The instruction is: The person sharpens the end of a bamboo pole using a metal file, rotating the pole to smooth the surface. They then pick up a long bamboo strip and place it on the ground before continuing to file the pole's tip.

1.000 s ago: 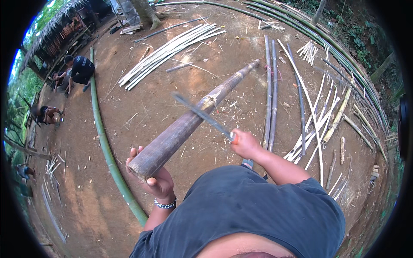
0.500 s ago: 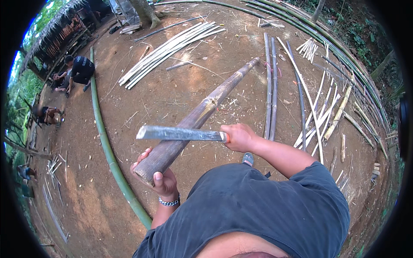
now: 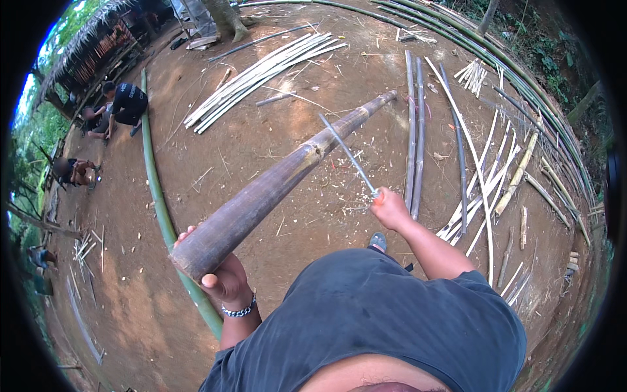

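Note:
A thick dark bamboo pole (image 3: 251, 202) slants from near my body at the lower left to its far end on the ground at the upper right. My left hand (image 3: 219, 268) grips it from below near its close end, fingers round the far side and thumb on the near side. A chain bracelet is on that wrist. My right hand (image 3: 390, 209) is closed round the orange handle of a machete (image 3: 349, 155). Its narrow blade points up and left, seen nearly edge-on, its tip close to the pole beside a pale scraped node (image 3: 315, 151).
A long green bamboo pole (image 3: 155, 183) lies to the left. Pale split strips (image 3: 261, 81) are piled at the back. Dark poles (image 3: 415, 130) and more strips lie to the right. Several people, one in a black shirt (image 3: 129, 103), are at the far left near a thatched shelter (image 3: 85, 52).
The machete has swung from lying across the pole to its right side, with my right hand lower and farther right. My left hand and the pole's near end have shifted left and down.

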`<state>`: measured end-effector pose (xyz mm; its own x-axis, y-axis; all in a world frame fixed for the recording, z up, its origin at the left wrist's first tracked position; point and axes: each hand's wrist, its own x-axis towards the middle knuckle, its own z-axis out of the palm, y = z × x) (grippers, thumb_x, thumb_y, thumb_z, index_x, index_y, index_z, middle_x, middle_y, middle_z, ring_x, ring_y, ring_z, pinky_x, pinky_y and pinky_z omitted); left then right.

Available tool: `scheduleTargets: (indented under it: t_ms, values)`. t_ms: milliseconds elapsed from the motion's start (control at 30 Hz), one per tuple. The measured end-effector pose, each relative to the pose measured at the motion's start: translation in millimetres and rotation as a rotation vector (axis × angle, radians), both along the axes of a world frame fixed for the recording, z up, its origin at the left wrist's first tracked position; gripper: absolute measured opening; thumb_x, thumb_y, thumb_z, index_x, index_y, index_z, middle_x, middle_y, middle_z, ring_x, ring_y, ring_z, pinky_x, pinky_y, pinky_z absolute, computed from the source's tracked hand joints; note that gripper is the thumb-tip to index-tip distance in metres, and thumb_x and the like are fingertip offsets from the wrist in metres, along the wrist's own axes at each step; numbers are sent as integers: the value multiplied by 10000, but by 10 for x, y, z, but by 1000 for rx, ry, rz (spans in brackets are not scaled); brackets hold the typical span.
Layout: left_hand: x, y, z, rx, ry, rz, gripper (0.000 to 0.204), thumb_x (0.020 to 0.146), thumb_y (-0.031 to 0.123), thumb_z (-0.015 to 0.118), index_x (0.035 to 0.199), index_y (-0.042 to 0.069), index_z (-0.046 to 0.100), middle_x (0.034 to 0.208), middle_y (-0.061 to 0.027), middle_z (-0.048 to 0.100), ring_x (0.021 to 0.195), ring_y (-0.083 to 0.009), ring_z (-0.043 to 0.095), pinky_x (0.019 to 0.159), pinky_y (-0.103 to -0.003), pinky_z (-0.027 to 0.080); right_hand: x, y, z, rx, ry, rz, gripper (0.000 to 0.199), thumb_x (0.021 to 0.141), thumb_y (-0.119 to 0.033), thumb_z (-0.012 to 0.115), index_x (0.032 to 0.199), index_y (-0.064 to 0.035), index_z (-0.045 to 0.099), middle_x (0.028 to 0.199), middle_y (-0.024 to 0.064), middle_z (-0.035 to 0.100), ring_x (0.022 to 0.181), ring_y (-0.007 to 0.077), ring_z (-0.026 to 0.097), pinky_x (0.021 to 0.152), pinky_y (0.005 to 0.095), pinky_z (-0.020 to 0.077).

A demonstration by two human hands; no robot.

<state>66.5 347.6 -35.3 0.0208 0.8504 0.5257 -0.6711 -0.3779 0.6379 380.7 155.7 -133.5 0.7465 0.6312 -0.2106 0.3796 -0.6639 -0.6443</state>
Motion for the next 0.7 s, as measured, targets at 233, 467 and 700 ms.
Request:
scheduleTargets:
  t_ms: [233,467,700]
  values:
    - [230,-35,72,-18,-131,66,726,820,436,812,1386,147,461,1331,-49,560,1329,-264,504,1173,-500,394,-670,539,674,240,-197,608,182,889,-182,613,1019,-63,564,863,200,692,861,384,705,768,501,551]
    - [196,-88,15,15,-79,64,545,875,302,716,1343,157,477,1295,-74,594,1270,-271,557,1141,-502,425,-168,525,259,-24,5,266,205,881,-168,614,1053,-68,565,860,217,692,874,425,692,786,508,560]
    - [190,-275,27,-34,-29,61,542,874,312,684,1346,145,475,1295,-76,591,1271,-282,550,1162,-504,394,191,328,-201,-18,-60,162,195,912,-203,581,1055,-70,572,915,232,700,877,416,697,784,530,550]
